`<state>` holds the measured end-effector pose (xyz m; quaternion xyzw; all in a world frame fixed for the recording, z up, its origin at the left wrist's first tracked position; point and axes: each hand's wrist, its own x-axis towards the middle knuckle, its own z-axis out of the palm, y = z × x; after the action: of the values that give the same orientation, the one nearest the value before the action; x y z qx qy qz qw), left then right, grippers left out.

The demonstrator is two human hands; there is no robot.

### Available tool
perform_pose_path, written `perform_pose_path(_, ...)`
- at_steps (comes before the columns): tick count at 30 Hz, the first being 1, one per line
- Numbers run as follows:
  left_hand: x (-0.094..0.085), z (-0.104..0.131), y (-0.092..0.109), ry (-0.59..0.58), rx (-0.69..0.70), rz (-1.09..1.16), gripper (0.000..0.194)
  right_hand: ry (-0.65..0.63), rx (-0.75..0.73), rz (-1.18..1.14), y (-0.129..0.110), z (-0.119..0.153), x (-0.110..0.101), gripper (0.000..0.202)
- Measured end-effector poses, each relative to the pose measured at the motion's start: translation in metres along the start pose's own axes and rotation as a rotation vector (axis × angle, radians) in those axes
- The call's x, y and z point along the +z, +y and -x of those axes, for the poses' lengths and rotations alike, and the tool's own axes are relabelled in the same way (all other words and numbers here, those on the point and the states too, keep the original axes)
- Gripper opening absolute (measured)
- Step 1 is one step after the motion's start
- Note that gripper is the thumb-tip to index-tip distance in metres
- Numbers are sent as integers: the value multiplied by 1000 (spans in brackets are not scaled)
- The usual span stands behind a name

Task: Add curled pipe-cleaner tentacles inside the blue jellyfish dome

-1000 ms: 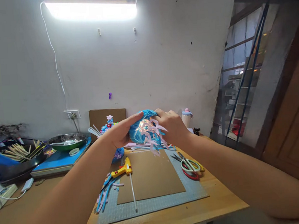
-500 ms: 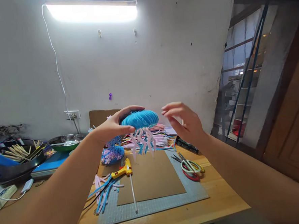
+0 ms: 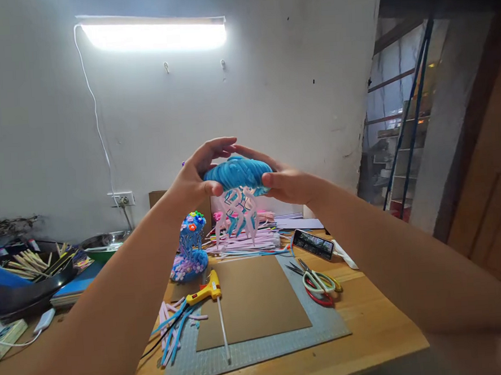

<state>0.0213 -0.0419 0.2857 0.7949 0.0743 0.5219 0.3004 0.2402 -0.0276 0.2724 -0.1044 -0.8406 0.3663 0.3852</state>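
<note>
A blue fuzzy jellyfish (image 3: 239, 174) made of pipe cleaners hangs in the air above the table, its pink and blue curly tentacles (image 3: 237, 214) dangling below the dome. My left hand (image 3: 201, 170) curves round the dome's left side, thumb at the front and fingers over the top. My right hand (image 3: 286, 179) grips the right side, its thumb on the front edge and fingers behind. Under the jellyfish lies a brown cardboard sheet (image 3: 257, 300) on a grey cutting mat (image 3: 281, 341). A yellow glue gun (image 3: 208, 289) with a clear glue stick rests on the cardboard's left edge.
Scissors (image 3: 318, 282) lie at the mat's right, near a phone (image 3: 313, 244). Pink and blue pipe cleaner strips (image 3: 174, 328) lie left. A blue flower-covered craft piece (image 3: 190, 250) stands behind the glue gun. Bundled pipe cleaners (image 3: 262, 240) fill the back.
My right hand has come in from apart and closed on the jellyfish's right side. Both hands and the jellyfish have risen, and the dome has turned a little.
</note>
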Motion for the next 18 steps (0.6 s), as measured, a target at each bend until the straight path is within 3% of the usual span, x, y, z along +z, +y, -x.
perform_pose_path(2, -4, -1, -14, 96, -1, 7, 84, 42, -39, 40, 5, -4, -5, 88)
perform_pose_path(5, -7, 3, -39, 247, -127, 133, 85, 144, -77, 142, 15, -9, -12, 78)
perform_pose_path(10, -1, 20, -80, 307, -318, 261, 69, 237, -74, 264, 29, -12, -19, 71)
perform_pose_path(14, 7, 37, -102, 347, -458, 340, 38, 293, -78, 369, 39, -15, -20, 70)
perform_pose_path(18, 16, 55, -117, 333, -544, 404, 35, 346, -90, 433, 50, -19, -19, 72)
